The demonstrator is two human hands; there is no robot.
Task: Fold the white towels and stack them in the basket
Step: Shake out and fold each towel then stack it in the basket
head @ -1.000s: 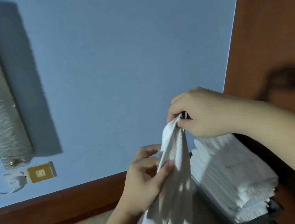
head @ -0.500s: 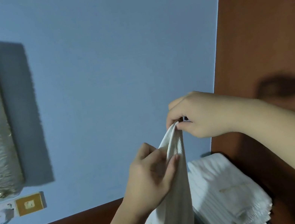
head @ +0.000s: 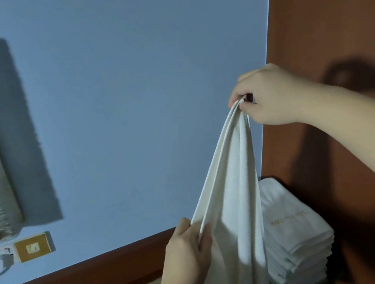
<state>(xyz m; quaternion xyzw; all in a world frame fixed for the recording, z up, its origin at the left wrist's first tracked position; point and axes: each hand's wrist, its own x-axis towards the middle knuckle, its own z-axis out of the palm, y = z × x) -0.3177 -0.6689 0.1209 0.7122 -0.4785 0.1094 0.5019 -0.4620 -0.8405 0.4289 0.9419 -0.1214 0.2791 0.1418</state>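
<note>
Hanging from right hand point(head: 271, 97) fingers point(head: 241, 106), towel point(head: 234, 198) passes through left hand point(head: 188, 251).

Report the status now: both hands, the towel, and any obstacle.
Right hand pinches top of hanging white cloth towel. Left hand grips its edge lower down. Towel unfolded. Stack of folded white towels behind; nothing in the way.

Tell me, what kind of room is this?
Probably a hotel room or its laundry area: a tall stack of folded white towels with gold lettering, a blue wall with dark wood trim, and a gold switch plate.
</note>
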